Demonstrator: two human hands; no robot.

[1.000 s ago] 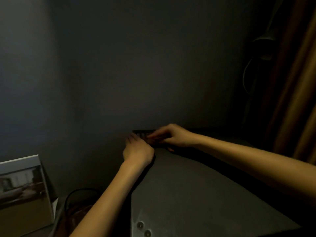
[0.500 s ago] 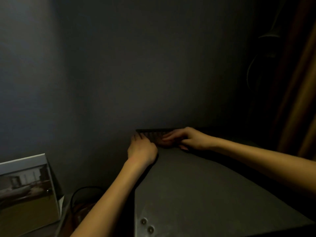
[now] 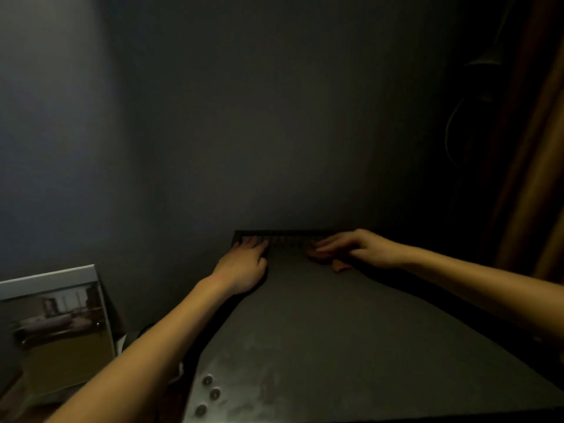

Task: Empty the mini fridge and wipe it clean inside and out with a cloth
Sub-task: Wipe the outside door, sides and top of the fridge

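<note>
Two bare hands, one small orange cloth [image 3: 338, 265], and one dark grey, flat-topped metal mini fridge [image 3: 335, 331] with three round screws [image 3: 214, 393] at its near left corner. A dark slotted vent strip [image 3: 290, 239] lines the fridge's far edge, close against the grey wall [image 3: 244, 117]. The left hand [image 3: 244, 267] lies at the far left corner, its grip flat and holding nothing, fingertips on the strip. The right hand [image 3: 363, 248] has its grip nearly straight, pressing the cloth onto the top beside the strip.
</note>
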